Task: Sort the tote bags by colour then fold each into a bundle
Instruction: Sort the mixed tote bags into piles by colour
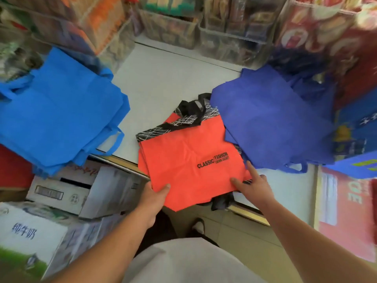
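Left hand (157,198) grips the near edge of the orange-red tote bags (183,160), thumb on top; right hand (252,185) rests straight fingers on their right corner. The stack overhangs the white counter (163,78) — its top bag reads "CLASSIC | FASHION". Light-blue tote bags (57,113) lie to the left, dark-blue tote bags (271,119) to the right. Beyond, clear bins (224,27) hold blurred packaged goods.

Pale white flat countertop (163,78), edged along the near side with a brass-coloured strip (252,213). Behind it, clear plastic bins (224,40) packed with blurred, colourful packaged goods. Down left, stacked grey-white cardboard cartons (61,194), the nearest printed with blue characters. Beige tiled floor (234,228) below. Red printed panel (344,213) at lower right. Soft, even light.
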`<state>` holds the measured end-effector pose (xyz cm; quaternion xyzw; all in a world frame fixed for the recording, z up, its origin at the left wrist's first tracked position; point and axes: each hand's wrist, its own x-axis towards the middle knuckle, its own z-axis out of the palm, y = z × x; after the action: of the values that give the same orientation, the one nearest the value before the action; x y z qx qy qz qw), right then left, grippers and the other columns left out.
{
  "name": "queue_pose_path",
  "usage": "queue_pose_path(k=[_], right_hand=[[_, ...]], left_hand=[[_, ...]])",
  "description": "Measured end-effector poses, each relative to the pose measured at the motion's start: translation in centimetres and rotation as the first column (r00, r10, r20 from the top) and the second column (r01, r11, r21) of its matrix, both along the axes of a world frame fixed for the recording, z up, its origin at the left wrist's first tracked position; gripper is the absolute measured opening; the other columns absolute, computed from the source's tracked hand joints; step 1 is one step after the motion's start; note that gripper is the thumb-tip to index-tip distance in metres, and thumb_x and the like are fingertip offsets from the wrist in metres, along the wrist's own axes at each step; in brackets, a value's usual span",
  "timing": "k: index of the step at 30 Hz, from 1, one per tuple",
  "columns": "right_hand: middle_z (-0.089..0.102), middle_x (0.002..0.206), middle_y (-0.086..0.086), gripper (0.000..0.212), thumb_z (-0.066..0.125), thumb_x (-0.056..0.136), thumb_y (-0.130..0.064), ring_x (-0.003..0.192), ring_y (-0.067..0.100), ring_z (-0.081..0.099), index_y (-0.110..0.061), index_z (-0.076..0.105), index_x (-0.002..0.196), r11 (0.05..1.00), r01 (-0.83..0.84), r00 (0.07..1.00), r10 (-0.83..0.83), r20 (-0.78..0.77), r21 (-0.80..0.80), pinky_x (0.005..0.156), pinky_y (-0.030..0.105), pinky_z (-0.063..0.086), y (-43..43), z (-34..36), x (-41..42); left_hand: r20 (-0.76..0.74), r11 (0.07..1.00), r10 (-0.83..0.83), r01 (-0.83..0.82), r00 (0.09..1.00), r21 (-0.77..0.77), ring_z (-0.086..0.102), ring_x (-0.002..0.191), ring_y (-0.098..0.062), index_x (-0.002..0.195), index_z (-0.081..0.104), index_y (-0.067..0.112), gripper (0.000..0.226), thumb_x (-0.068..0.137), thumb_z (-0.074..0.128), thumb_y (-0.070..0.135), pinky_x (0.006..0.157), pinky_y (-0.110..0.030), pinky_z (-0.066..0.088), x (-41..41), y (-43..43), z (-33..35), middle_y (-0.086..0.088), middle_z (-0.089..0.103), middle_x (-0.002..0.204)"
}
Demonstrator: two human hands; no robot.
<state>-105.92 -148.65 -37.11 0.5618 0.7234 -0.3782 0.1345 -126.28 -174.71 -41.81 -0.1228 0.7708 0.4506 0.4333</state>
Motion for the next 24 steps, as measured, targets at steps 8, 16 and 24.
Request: queue_pose_path(k=[8, 16, 24], right_hand=[[0.055, 0.145, 0.006, 0.078, 0.072, 0.094, -0.027, 0.120, 0.026, 0.058, -0.021, 0.030, 0.159, 0.998, -0.003, 0.957, -0.016, -0.288, -0.064, 0.094, 0.029, 0.043, -4.2, 0.7, -3.4], [0.058, 0.141, 0.000, 0.077, 0.068, 0.094, -0.041, 0.120, 0.020, 0.061, -0.026, 0.029, 0.159, 0.972, -0.122, 0.935, 0.043, -0.352, -0.203, 0.102, 0.038, 0.051, -7.3, 0.7, -7.4], [0.054, 0.142, 0.007, 0.079, 0.069, 0.095, -0.031, 0.109, 0.023, 0.063, -0.022, 0.026, 0.161, 0.952, -0.227, 0.936, 0.156, -0.314, -0.204, 0.076, 0.013, 0.051, -5.6, 0.2, -13.3]], left_hand=[[-0.129, 0.934, 0.355, -0.358, 0.926, 0.002, 0.071, 0.090, -0.031, 0.104, 0.060, 0.018, 0.026, 0.085, 0.071, 0.005, 0.080, -0.048, 0.062, -1.0, -0.4, 3.6, -0.013, 0.071, 0.102], [-0.585, 0.989, 0.017, -0.101, 0.811, -0.112, 0.057, 0.084, -0.019, 0.105, 0.053, 0.021, 0.021, 0.093, 0.058, 0.005, 0.065, -0.031, 0.041, -6.2, -3.3, 9.2, 0.000, 0.060, 0.093], [-0.567, 0.987, -0.040, -0.055, 0.823, -0.150, 0.056, 0.094, -0.025, 0.117, 0.052, 0.018, 0.023, 0.098, 0.049, 0.006, 0.077, -0.033, 0.041, -12.3, 0.4, 9.3, -0.003, 0.059, 0.101]])
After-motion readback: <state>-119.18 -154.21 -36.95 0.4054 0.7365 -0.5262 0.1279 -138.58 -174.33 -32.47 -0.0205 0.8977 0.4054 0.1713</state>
